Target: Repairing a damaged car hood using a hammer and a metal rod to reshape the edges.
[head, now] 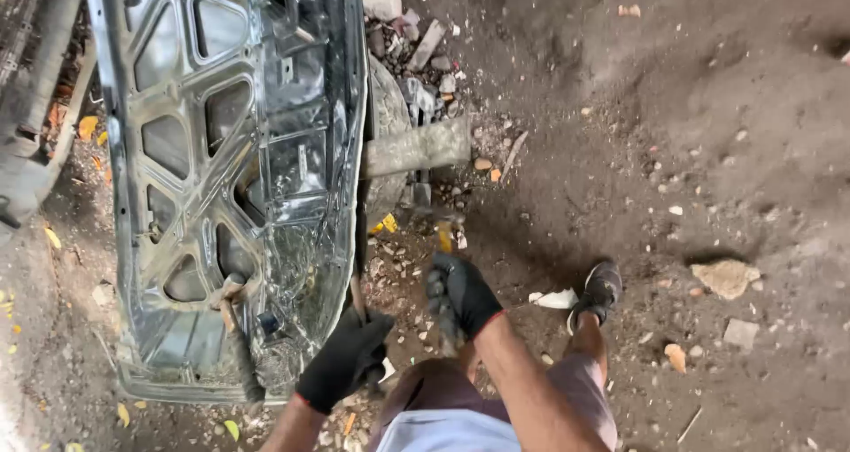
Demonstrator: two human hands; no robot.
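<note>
Here, in the head view, a person stands on a dirt floor [673, 107] strewn with stones and rubble, looking down at both gloved hands. The left hand [347, 359], in a black glove, is closed around a thin dark rod [359, 279] that runs up along the right edge of a large bare sheet-metal car panel [221, 169]. The panel lies flat on the ground with its ribbed inner frame and cut-outs facing up, filling the left half of the view, and the rod touches or sits just beside its rim; the exact contact cannot be told. The right hand [460, 297], also in a black glove, is closed around the handle of a hammer [425, 164]; the handle is blurred, and the pale block-shaped head sits crosswise above the hand, close against the panel's right edge. A yellow scrap [386, 224] lies on the ground beside the panel, between the two hands and the hammer head. The person's foot in a dark shoe [600, 291] rests on the dirt to the right, near a white shard [556, 300]. A pale stone [726, 278] lies farther right, well apart.
</note>
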